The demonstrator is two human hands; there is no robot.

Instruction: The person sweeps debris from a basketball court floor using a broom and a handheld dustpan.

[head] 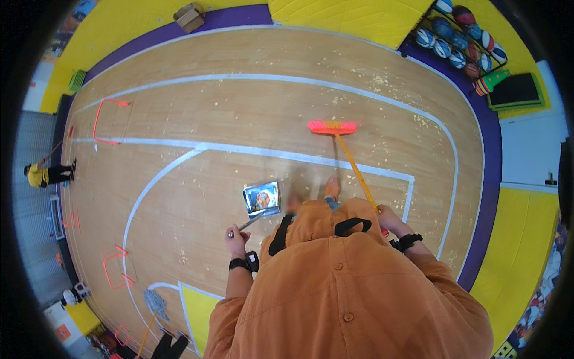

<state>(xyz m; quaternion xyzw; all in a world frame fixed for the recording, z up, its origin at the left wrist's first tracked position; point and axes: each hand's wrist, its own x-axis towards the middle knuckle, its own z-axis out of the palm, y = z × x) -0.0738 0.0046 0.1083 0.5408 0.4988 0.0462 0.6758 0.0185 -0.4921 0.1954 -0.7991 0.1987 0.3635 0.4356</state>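
My left hand is closed around the end of a silvery metal handle. That handle runs down to a shiny dustpan with a coloured printed picture, low over the wood-look floor ahead of my feet. My right hand grips the yellow shaft of a push broom. The broom's pink bristle head, with a yellow middle band, is out in front of me, beyond a white court line. Pale flakes are scattered over the floor, thickest towards the far right.
A rack of basketballs and several stacked cones stand at the right wall. A cardboard box sits by the far padding. Orange hurdles stand left. One person holds a broom; another, partly seen, stands beside a mop.
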